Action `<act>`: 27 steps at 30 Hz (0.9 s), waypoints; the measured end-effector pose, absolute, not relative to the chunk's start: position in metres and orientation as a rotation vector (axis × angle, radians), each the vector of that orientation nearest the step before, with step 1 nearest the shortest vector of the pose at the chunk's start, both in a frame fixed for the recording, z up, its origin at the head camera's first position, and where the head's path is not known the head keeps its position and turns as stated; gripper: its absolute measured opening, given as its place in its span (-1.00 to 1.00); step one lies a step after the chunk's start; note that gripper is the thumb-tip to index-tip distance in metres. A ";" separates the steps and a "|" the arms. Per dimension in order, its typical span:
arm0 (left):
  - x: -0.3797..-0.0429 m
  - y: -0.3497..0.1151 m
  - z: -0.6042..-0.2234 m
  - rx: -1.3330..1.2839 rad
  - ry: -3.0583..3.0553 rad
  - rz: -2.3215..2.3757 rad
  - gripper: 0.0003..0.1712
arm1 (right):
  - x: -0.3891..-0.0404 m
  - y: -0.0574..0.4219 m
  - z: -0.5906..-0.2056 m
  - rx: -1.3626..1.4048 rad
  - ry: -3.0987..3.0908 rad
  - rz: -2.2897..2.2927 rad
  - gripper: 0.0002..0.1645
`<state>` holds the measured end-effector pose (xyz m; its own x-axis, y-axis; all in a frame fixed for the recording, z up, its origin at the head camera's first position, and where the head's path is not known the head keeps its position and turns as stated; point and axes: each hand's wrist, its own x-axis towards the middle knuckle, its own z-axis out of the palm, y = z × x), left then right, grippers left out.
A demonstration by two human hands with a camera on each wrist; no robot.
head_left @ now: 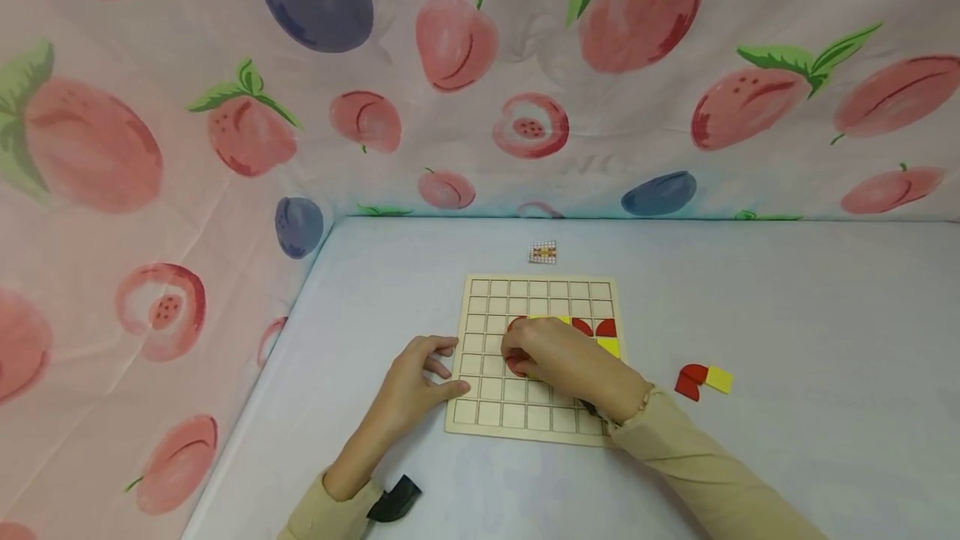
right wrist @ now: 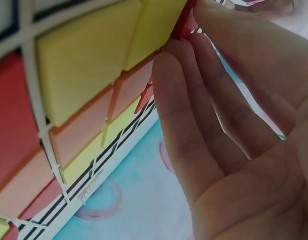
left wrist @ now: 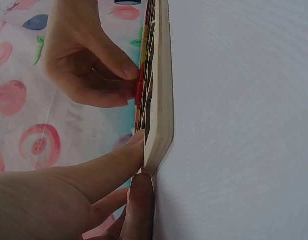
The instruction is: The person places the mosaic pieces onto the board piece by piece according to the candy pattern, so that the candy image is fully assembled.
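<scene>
Lying on the white table (head_left: 825, 357) beside fruit-printed cloth (head_left: 480, 165), a square wooden board (head_left: 504, 391) touches the relaxed left hand (head_left: 411, 382); the right hand (head_left: 566, 357) pinches a flat red piece (right wrist: 183, 23).

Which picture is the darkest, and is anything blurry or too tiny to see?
The left wrist view looks darkest, its pale tabletop looking grey; in the right wrist view, the cloth beyond the right hand looks washed out and soft; in the head view, the light looks fairly even, but the little patterned card is too small to make out clearly.
</scene>
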<state>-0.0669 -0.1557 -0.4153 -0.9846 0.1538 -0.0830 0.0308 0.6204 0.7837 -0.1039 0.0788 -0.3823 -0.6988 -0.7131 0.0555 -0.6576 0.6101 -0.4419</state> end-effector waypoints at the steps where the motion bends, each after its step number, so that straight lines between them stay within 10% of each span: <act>1: -0.067 -0.156 -0.415 0.151 2.696 1.301 -0.33 | -0.104 0.079 -0.382 -1.155 2.697 -0.663 -0.84; 27: -0.066 -0.153 -0.412 0.135 2.704 1.287 -0.32 | -0.097 0.100 -0.380 -1.021 2.811 -0.627 -0.80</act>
